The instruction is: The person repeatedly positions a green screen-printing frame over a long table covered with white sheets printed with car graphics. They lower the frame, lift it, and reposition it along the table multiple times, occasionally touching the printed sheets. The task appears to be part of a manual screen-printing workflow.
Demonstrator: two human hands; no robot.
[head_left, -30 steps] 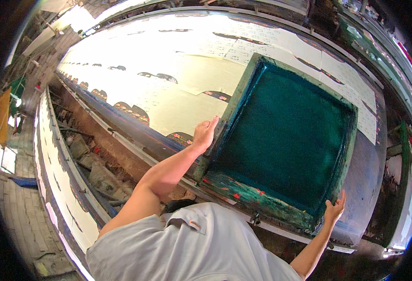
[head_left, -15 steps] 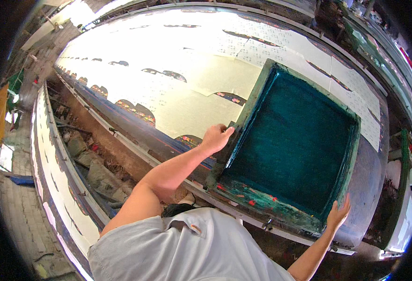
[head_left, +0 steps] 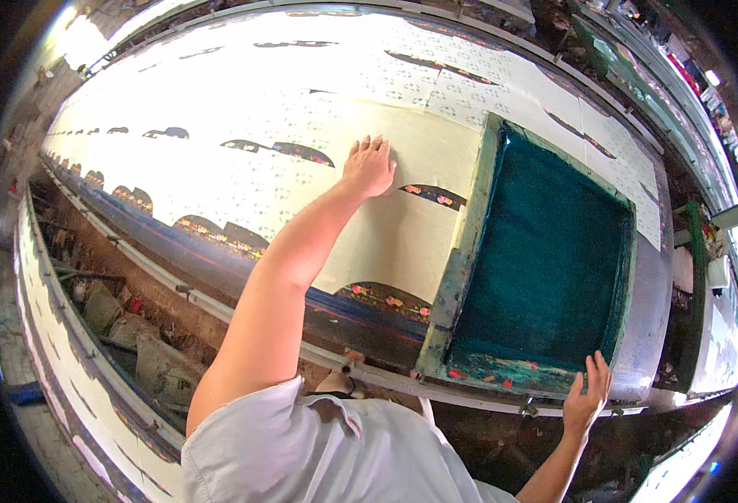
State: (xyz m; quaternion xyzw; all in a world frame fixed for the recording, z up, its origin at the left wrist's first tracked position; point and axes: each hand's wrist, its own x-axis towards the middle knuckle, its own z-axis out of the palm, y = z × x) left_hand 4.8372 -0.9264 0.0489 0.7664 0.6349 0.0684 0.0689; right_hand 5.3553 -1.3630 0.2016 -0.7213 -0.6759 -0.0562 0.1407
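A screen-printing frame (head_left: 484, 189) with dark teal mesh (head_left: 545, 260) lies on the right part of a long table. Green and red smears mark its near rim. Just left of it, my left hand (head_left: 369, 166) is stretched over an unprinted pale piece of sheet material (head_left: 411, 138), fingers extended and nothing held. It casts a shadow there; whether the palm touches cannot be told. My right hand (head_left: 585, 394) is at the frame's near right corner, fingers spread and holding nothing; contact with the rim is unclear.
More pale pieces with small printed motifs (head_left: 277, 189) cover the table leftward and beyond. Dark floral patches (head_left: 386, 300) show between them. A metal rail (head_left: 210, 299) follows the near edge. Another long table (head_left: 92, 369) stands at left, past a gap holding debris (head_left: 159, 360).
My left hand has let go of the frame's left side and reached left and away over the pale piece. My right hand has loosened from the near right corner, its fingers spreading.
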